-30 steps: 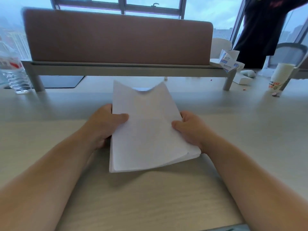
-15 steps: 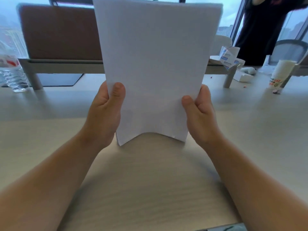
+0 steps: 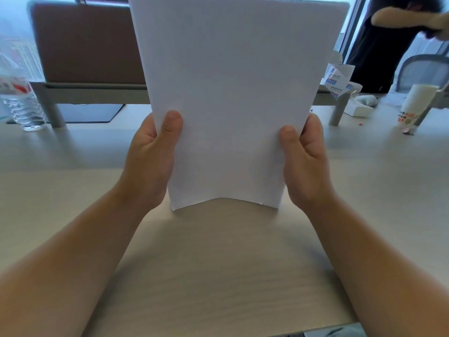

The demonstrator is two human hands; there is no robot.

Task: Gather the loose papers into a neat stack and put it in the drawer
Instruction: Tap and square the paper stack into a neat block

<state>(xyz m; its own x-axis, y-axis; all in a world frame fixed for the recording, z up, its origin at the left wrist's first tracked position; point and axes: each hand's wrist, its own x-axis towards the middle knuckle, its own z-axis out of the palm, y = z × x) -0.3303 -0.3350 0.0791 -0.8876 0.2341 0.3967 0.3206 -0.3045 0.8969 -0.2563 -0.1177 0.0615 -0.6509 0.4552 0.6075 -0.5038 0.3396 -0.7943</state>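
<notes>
Counts: one paper stack (image 3: 233, 98) between the thumbs; two hands, left hand (image 3: 150, 161), right hand (image 3: 306, 161); one water bottle (image 3: 20, 98); one paper cup (image 3: 416, 103); one desk (image 3: 218, 263).

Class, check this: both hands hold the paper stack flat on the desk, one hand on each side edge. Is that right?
Not quite. The head view shows the paper stack held upright, its bottom corners on the desk. The left hand and right hand do grip its side edges.
</notes>
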